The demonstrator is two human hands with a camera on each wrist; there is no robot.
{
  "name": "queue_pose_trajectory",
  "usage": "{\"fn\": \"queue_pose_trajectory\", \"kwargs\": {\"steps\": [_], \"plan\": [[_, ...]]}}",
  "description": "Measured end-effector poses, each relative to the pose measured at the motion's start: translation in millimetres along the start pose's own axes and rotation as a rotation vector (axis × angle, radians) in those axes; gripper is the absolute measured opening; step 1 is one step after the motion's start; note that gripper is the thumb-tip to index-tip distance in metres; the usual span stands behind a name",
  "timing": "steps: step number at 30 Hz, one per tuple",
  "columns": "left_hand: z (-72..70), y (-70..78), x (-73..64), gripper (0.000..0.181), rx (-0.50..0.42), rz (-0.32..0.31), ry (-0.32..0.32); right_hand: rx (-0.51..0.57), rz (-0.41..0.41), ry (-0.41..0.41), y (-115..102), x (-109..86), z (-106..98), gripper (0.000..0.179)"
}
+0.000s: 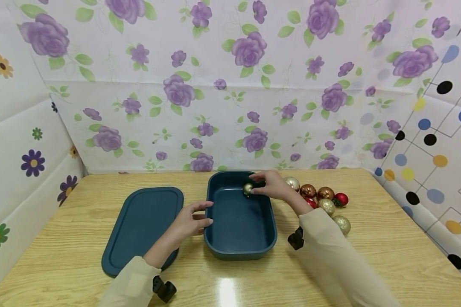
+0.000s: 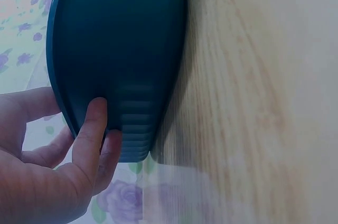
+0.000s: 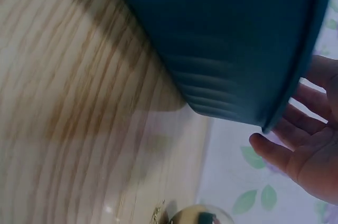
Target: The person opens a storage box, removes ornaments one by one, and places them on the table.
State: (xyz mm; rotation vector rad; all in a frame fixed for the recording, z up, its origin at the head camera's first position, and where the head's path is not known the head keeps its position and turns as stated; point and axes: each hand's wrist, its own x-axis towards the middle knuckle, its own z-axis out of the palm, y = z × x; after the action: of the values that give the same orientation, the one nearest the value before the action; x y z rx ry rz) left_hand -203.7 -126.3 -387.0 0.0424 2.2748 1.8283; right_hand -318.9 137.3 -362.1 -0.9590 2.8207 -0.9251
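Note:
A deep dark-blue storage box (image 1: 240,221) stands on the wooden table. At its left rim, my left hand (image 1: 190,218) grips the wall. In the left wrist view some fingers (image 2: 91,134) press the outer wall while others reach over the rim. My right hand (image 1: 274,186) reaches over the far right rim into the box. Its fingertips hold a small shiny gold Christmas bauble (image 1: 247,189) near the far right corner. The right wrist view shows the hand (image 3: 317,150) at the rim; the box wall hides some fingertips and that bauble.
The box's matching flat lid (image 1: 144,230) lies to the left. Several baubles sit right of the box, including copper (image 1: 307,191), red (image 1: 341,199) and glittery gold (image 1: 342,224) ones, partly behind the right sleeve. Floral cloth walls (image 1: 223,106) enclose the table.

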Motion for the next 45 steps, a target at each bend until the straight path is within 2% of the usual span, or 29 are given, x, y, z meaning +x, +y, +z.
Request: {"fn": "queue_pose_trajectory", "kwargs": {"steps": [10,18,36,41,45], "plan": [[1.2,-0.5,1.1,0.047,-0.005,-0.001,-0.001,-0.216,-0.025,-0.068,-1.8,17.7,15.7,0.041],[2.4,0.0,1.7,0.046,-0.007,0.008,-0.001,-0.354,-0.046,-0.094,-1.1,21.4,24.6,0.037],[1.1,-0.7,1.0,0.047,-0.006,0.005,0.002,-0.386,-0.013,-0.073,-0.4,22.3,32.6,0.033],[0.5,-1.5,0.8,0.047,-0.003,0.006,0.004,-0.376,-0.043,-0.07,-2.1,19.5,31.2,0.033],[-0.1,-1.7,0.8,0.047,-0.007,0.006,0.003,-0.336,-0.096,-0.026,-5.7,14.1,26.2,0.033]]}}
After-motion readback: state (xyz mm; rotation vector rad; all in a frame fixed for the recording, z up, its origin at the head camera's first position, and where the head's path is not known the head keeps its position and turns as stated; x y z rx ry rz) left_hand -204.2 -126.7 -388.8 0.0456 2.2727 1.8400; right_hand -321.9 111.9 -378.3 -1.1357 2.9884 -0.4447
